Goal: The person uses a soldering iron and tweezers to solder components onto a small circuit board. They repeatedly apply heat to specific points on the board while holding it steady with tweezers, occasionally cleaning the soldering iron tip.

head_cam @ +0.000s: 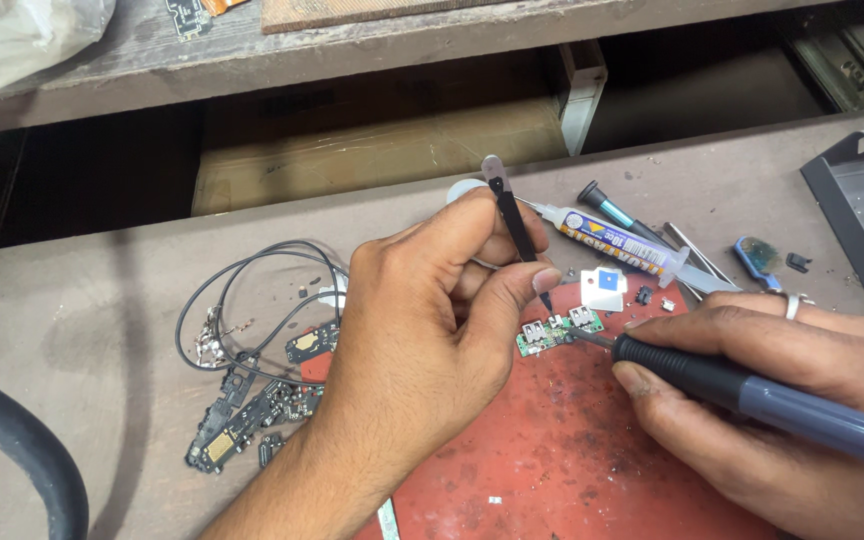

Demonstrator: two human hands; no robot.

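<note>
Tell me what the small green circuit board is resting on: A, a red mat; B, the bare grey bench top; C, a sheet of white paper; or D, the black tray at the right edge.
A: the small green circuit board lies on the red mat, with the tweezers in the left hand and the soldering iron in the right hand meeting over it.

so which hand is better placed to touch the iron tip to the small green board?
Right. The right hand holds the soldering iron, tip already at the green board. The left hand is busy pinching black tweezers over it.
</note>
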